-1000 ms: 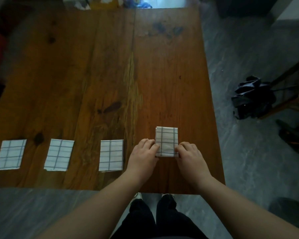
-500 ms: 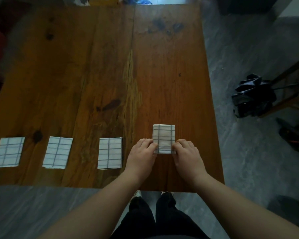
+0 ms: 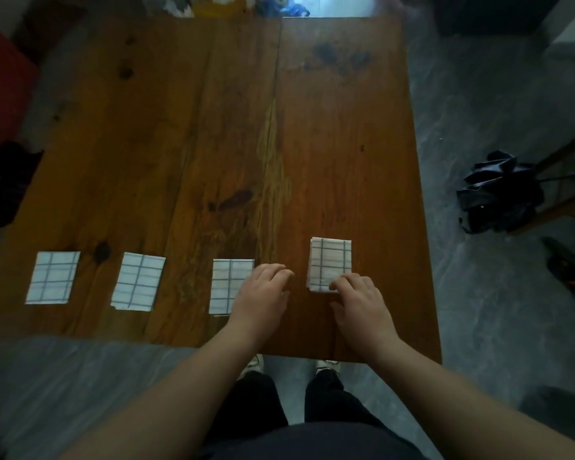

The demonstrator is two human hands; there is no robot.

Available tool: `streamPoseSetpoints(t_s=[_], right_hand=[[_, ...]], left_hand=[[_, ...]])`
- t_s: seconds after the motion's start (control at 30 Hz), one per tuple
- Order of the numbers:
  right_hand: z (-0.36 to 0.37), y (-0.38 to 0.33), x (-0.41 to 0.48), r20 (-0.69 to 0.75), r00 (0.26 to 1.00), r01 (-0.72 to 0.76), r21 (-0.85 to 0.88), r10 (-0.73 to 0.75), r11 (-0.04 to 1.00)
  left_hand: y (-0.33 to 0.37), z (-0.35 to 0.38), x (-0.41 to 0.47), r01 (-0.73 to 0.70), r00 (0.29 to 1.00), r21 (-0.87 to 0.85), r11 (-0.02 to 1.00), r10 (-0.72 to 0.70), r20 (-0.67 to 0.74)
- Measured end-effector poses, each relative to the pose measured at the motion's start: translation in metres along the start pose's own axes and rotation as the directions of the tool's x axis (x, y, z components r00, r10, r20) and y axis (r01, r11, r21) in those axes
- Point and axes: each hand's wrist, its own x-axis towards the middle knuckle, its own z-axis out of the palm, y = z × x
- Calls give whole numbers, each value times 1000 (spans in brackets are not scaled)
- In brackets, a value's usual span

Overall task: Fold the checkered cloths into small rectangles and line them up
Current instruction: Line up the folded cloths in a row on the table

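Observation:
Several white cloths with grey check lines lie folded into small rectangles in a row near the front edge of the wooden table (image 3: 213,127). From the left: the first cloth (image 3: 53,277), the second cloth (image 3: 137,281), the third cloth (image 3: 228,284), and the fourth cloth (image 3: 330,264) at the right, a little farther back than the others. My left hand (image 3: 263,295) hovers with relaxed fingers between the third and fourth cloths, covering the third cloth's right edge and holding nothing. My right hand (image 3: 359,302) rests its fingertips on the fourth cloth's near right corner.
A dark bag (image 3: 498,192) lies on the grey floor right of the table beside wooden chair legs (image 3: 565,180). A dark garment (image 3: 4,184) and a red object (image 3: 0,84) sit at the left. Clutter lines the table's far end. My legs and shoes show below the front edge.
My left hand has come off the fourth cloth and moved left over the third cloth's edge. My right hand has slid back to the cloth's near corner.

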Motion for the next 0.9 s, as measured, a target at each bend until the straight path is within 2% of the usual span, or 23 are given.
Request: streamPoseSetpoints(t_s=[0.23, 0.4, 0.7, 0.9], right_hand=[[34, -69, 11, 55, 997, 54, -20, -53, 998], [61, -130, 21, 59, 998, 28, -20, -27, 999], [83, -163, 21, 66, 994, -77, -99, 84, 992], [75, -159, 43, 52, 993, -105, -101, 110, 989]], left_hand=[[-85, -33, -28, 65, 998, 5, 998, -65, 14], [-133, -44, -41, 94, 992, 29, 995, -96, 77], [-160, -42, -25, -106, 973, 73, 992, 88, 215], [-160, -46, 4, -141, 972, 74, 987, 124, 198]])
